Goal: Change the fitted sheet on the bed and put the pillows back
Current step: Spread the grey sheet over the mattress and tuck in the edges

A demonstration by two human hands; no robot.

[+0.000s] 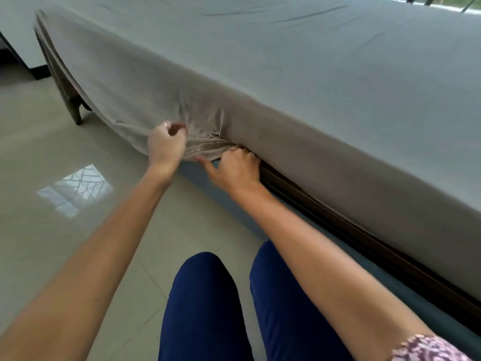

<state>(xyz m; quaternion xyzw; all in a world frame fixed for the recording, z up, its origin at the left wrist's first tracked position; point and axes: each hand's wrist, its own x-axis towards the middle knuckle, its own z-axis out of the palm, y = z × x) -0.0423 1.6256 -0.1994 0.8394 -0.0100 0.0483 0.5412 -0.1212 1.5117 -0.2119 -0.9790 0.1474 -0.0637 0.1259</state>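
The step in hand looks to be tucking the sheet (pixel 260 74) under the mattress along the near side of the bed. To do it well, the person should probably keep the loose hem pulled taut toward the left while the other hand pushes the cloth flat and deep into the gap above the dark bed frame (pixel 325 217), working leftward toward the far corner where the cloth hangs free over the leg (pixel 75 113). Bunched folds should be smoothed first, or the side will likely wrinkle.

The left hand (pixel 166 145) has its fingers curled, gripping a gathered bunch of the hanging hem. The right hand (pixel 235 169) presses against the gap under the mattress; its fingertips are hidden by the cloth, its thumb points left, touching the bunched hem. No pillows are in view
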